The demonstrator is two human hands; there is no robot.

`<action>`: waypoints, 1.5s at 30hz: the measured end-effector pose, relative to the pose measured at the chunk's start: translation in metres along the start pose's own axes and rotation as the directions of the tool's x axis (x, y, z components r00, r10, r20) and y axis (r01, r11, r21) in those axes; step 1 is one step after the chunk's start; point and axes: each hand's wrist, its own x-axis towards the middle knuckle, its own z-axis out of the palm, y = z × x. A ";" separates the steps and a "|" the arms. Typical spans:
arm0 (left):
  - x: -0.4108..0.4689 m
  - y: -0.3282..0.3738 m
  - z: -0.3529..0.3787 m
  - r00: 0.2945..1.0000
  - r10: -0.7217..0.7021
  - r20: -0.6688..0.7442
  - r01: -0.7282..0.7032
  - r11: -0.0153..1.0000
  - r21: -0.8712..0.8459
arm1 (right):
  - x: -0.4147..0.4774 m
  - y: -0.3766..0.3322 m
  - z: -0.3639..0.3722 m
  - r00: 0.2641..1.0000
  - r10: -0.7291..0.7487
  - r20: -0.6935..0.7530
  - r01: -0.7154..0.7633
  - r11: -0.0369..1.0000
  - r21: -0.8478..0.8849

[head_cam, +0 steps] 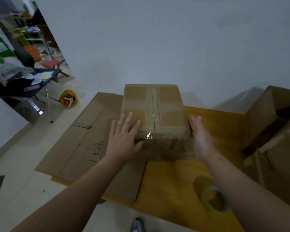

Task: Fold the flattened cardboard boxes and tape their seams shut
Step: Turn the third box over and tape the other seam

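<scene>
Folded box [153,114]: the landmark. A closed cardboard box standing on the yellow work surface [174,181], its top flaps meeting along the centre line.
Seam tape [153,108]: clear tape runs the length of the top seam and turns down over the near edge of the box, where it glints. Older, paler strips cross it.
Left hand [124,138]: lies flat on the near-left part of the box top, fingers straight and spread, the thumb down by the near face. It grips nothing.
Right hand [200,138]: held edge-on at the box's near-right side, fingers straight and together, palm turned to the wall of the box. Contact looks likely but is slightly blurred.
Flattened boxes [84,143]: several unfolded sheets lie to the left of the box, partly beneath it, one with handwritten marks.
Tape roll [214,198]: yellow-cored, lying on the surface nearer the person than the box and to its right, partly behind the right forearm.
Erected boxes [271,114]: a group stands to the right of the box.
Step in hand: judged to be the close of one box, with the hands bracketing it as if to press the tape down or lift it.
Next move: probably needs both palms to clamp the sides, shift the box toward the group on the right, then draw a flat sheet from the left.
</scene>
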 end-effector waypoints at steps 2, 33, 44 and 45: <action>0.003 0.019 0.002 0.989 0.131 0.063 -0.132 0.991 0.010 | -0.009 0.019 -0.001 0.999 0.029 0.036 -0.032 0.997 0.066; 0.020 0.042 0.016 0.973 0.227 -0.042 -0.228 0.974 -0.007 | 0.027 0.019 -0.037 0.756 -0.497 0.426 0.504 0.027 -0.863; 0.016 0.068 0.031 0.982 0.173 -0.074 -0.162 0.976 0.143 | 0.013 0.026 -0.010 0.655 -0.478 0.585 0.530 -0.262 -0.807; 0.016 0.068 0.031 0.980 0.184 -0.082 -0.171 0.975 0.139 | 0.009 0.030 -0.005 0.648 -0.493 0.580 0.536 -0.245 -0.808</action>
